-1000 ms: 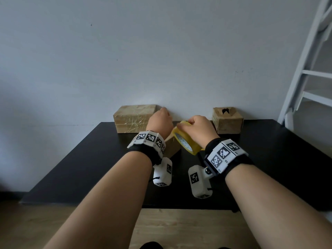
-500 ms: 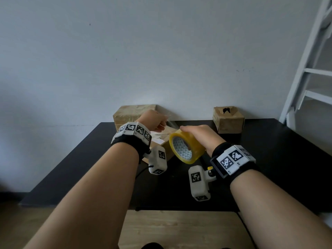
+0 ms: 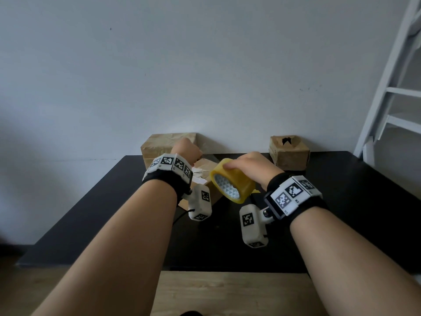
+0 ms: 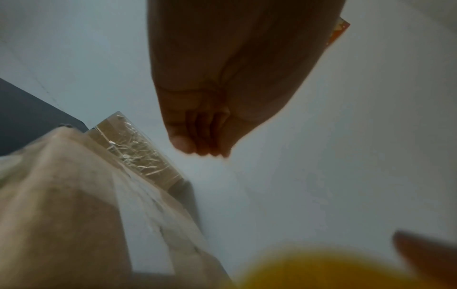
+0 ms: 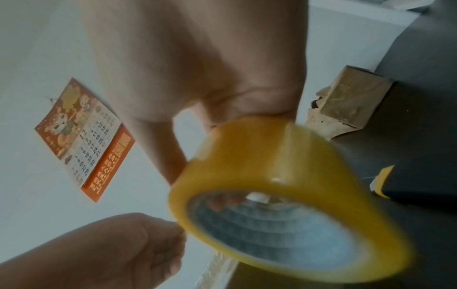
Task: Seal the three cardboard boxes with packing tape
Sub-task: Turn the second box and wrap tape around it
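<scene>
The right hand (image 3: 249,166) grips a yellow tape roll (image 3: 233,180) above the middle cardboard box (image 3: 205,169) on the black table (image 3: 341,201). The left hand (image 3: 186,150), fingers curled, pinches the tape's clear free end above that box.

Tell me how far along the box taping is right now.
Done: the back left box looks wrapped in tape. In hand: the right hand holds the tape roll while the left hand pinches its strip over the middle box. Left: the small box, whose top still gapes.

The left hand (image 3: 185,151) hides the middle box (image 3: 200,179), perhaps its seam.
</scene>
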`<action>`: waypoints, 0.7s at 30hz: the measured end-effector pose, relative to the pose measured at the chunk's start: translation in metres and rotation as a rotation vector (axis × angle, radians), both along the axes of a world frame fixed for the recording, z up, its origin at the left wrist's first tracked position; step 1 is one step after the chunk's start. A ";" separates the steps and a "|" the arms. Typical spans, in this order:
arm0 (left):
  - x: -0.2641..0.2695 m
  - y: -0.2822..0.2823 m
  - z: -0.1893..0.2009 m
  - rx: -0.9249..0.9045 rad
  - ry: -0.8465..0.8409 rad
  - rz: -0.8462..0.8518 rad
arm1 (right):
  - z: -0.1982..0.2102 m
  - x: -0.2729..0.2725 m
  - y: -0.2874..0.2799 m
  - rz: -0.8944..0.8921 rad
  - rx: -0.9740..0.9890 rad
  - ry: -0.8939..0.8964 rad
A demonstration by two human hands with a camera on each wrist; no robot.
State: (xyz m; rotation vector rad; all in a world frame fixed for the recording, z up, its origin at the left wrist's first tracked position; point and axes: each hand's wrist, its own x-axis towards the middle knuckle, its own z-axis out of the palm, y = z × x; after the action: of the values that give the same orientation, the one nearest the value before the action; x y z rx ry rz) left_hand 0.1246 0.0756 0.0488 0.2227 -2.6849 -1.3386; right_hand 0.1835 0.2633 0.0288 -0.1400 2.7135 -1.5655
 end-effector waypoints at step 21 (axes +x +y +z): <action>-0.056 -0.035 -0.018 -0.270 -0.081 0.064 | -0.012 -0.037 -0.006 -0.087 0.101 0.127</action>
State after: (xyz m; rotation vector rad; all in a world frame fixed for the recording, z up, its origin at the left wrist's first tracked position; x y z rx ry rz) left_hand 0.0685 0.0408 0.0310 0.3346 -2.8595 -0.9548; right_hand 0.1466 0.2569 0.0172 -0.1266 2.9269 -1.4843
